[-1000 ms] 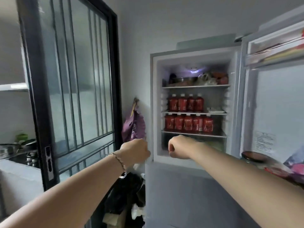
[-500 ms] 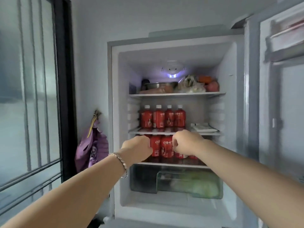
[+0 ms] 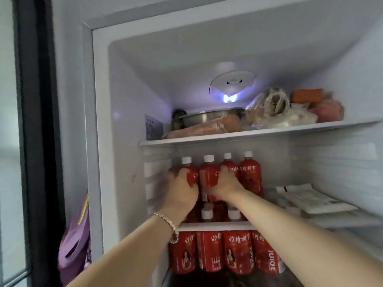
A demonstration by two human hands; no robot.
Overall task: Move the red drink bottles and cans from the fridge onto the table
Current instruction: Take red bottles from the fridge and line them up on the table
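**Both hands on the red bottles, middle shelf**

We face the white open fridge [image 3: 97, 141], and everything we have to shift is inside it; the table is nowhere in view. On the middle glass shelf [image 3: 217, 226] stand four red plastic drink bottles with white screw caps [image 3: 249, 179], packed side by side towards the left wall. Below that shelf sits a lower row of red drinks [image 3: 238, 253]. Their tops are hidden by the shelf edge, so we cannot tell bottles from cans there.

Our left hand [image 3: 182, 189] wraps the leftmost bottle, fingers curled round its body. Our right hand [image 3: 226, 183] is closed on the second bottle from its right side, fingers wedged against the third. Blur hides the exact finger placement.

We judge these full and fairly heavy for their size. They are likely cold and perhaps damp, so the glossy sleeve may slip. The plastic should give a little under a squeeze but will not break. The best hold is mid-body, below the shoulder, never by the cap. Because the neighbours touch, we would draw each bottle straight forward to avoid toppling the rest.

The word JUICE [image 3: 271, 259] runs vertically in white on the rightmost lower drink. White Chinese characters [image 3: 249, 168] cross the upper labels, too blurred for us to read surely.
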